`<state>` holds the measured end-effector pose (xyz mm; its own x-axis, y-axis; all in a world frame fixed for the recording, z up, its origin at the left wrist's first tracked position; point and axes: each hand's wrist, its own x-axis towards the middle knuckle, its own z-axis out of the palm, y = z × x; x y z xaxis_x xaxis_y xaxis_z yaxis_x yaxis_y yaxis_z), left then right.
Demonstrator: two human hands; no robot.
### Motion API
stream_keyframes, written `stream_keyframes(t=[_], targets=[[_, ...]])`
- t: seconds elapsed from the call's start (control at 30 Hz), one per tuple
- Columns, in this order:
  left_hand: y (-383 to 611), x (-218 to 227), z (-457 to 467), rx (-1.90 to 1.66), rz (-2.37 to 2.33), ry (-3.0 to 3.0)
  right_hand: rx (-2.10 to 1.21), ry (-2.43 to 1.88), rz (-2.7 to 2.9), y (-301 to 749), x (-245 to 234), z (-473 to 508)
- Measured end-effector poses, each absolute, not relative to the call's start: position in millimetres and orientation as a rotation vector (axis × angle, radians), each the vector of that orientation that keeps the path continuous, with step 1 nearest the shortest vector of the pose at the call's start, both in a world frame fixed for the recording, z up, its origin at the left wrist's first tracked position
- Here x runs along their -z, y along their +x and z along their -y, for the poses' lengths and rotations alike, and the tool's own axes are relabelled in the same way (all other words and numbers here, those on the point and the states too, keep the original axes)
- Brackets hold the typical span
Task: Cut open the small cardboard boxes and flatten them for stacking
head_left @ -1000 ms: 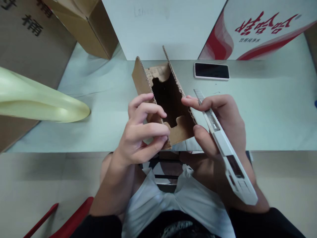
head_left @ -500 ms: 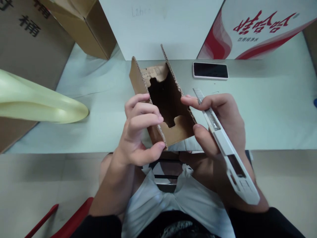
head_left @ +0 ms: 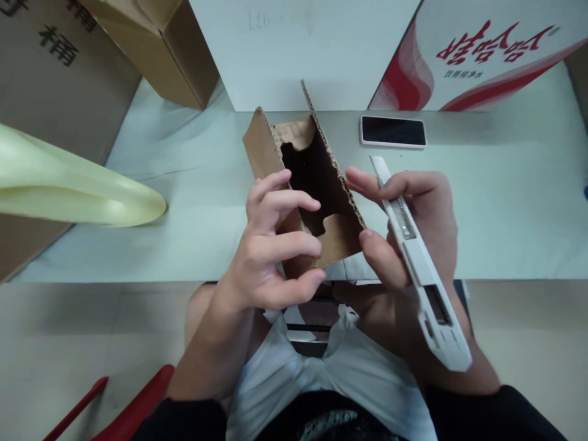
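Observation:
A folded piece of brown corrugated cardboard (head_left: 264, 144) with a dark notched cut-out stands up over the near edge of the pale table (head_left: 505, 202). My left hand (head_left: 271, 245) grips its left wall, fingers curled over the edge and thumb underneath. My right hand (head_left: 413, 226) pinches the cardboard's right lower corner between forefinger and thumb. That same hand holds a white utility knife (head_left: 420, 263) lying along the palm, tip pointing away from me.
A phone (head_left: 392, 131) lies face up behind the cardboard. A white box (head_left: 298, 49), a red-and-white carton (head_left: 482, 49) and brown boxes (head_left: 160, 43) stand at the back. A pale yellow curved object (head_left: 68, 190) reaches in from the left.
My left fingers have shifted further across the cardboard's left wall and the piece has tilted slightly. The knife's tip has moved up a little in my right hand.

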<state>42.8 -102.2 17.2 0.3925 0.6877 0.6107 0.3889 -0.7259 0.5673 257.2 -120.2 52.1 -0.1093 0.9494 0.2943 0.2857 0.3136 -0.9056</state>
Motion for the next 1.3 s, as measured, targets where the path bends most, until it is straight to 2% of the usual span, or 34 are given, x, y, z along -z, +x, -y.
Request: stream_keyframes(t=[0.17,0.5,0.67,0.87,1.13,1.3], targets=[[46.8,-15.5,105.9,-1.138,-1.068,2.409,-0.868,-1.079,1.627,257.1,-45.8,118.5],[50.9,-10.9,105.6,-1.297,-1.027,2.38,-0.963,-1.074,1.751,258.0,-36.1,114.6],[49.7,-11.5,105.7,-1.215,-1.074,2.387,-0.968,-1.074,1.752,257.4,-36.4,114.2],[50.7,-8.2,102.3,-1.335,-0.933,2.384,-0.998,-1.024,1.73,259.9,-30.9,113.1],[46.6,-5.9,99.9,-1.299,-0.906,2.262,-1.096,-0.98,1.716,268.7,-34.9,110.5],[45.3,-7.5,99.1,-1.282,-0.954,2.219,-1.027,-0.963,1.85,267.2,-35.9,106.2]])
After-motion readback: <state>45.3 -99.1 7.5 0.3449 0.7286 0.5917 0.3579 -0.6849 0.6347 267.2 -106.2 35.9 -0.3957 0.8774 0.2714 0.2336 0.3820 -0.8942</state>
